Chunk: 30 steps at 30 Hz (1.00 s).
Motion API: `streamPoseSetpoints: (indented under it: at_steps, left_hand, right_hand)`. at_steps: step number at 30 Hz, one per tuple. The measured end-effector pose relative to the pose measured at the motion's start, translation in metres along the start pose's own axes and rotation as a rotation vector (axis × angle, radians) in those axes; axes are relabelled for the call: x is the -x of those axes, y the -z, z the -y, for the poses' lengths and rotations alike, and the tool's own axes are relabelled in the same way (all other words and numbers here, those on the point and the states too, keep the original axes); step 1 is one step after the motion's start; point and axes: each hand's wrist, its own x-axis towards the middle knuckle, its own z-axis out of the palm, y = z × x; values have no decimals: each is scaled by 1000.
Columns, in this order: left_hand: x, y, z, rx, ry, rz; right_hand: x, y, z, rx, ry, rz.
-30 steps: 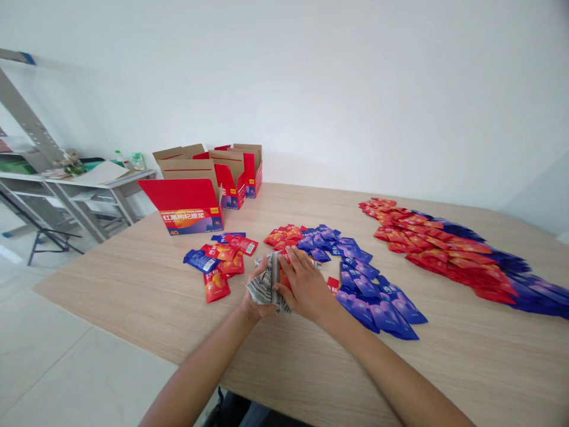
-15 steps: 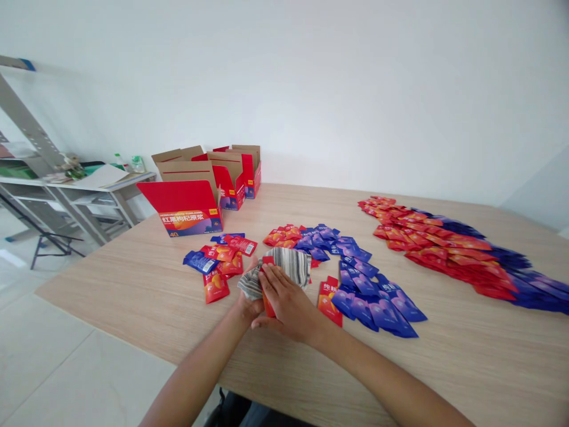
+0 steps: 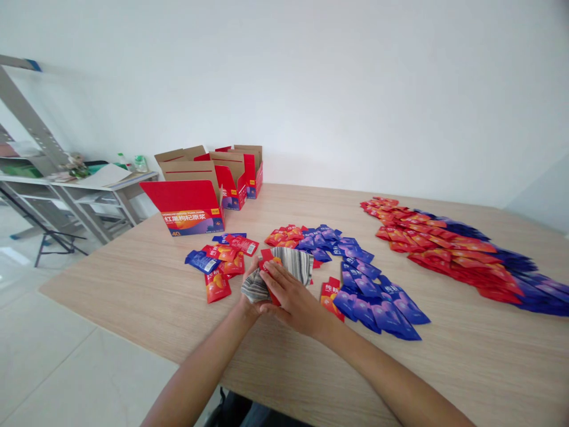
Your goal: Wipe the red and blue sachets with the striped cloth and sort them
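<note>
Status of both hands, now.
Left hand: holding the striped cloth, with a red pouch against it.
Right hand: laid flat over the pouch; whether it grips cannot be told.

Red packet (image 3: pixel 267 254), orange print near its upper end, partly covered; lies slantwise against the cloth, upper end toward 11 o'clock, lower toward 5. Cloth (image 3: pixel 297 263): striped grey, black and off-white, creased. Broad flap spreads to the packet's 2 o'clock; bunched part at its 8 o'clock. Both sit near 6 o'clock from mid-view. Packet's contents can't be told.
</note>
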Motion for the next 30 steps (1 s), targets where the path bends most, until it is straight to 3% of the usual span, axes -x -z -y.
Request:
streamPoseSetpoints:
  at_steps: [8,10,13,16,19,24,26,30]
  left_hand:
    - [-3,11,-17,-26,-104,81]
    - [-2,6,-15,-23,-117,79]
    - [-1,-3,-10,-34,-115,89]
    - [1,-10,-5,-47,-112,109]
    - [3,-13,-5,-40,-118,194]
    - [1,-9,-6,-5,-57,195]
    - [-1,-6,-3,-17,-33,185]
    - [-2,-7,13,-102,37,251]
  right_hand:
    - [1,9,30,-220,-108,-26]
    - [0,9,29,-313,-183,-122]
    - [-3,9,20,-393,-356,-371]
    - [-4,11,4,-302,-478,-500]
    - [-2,12,-11,-14,-387,-453]
    - [2,9,-17,293,-85,-158]
    - [2,8,-17,334,-69,-119]
    - [2,11,-21,433,-181,-166]
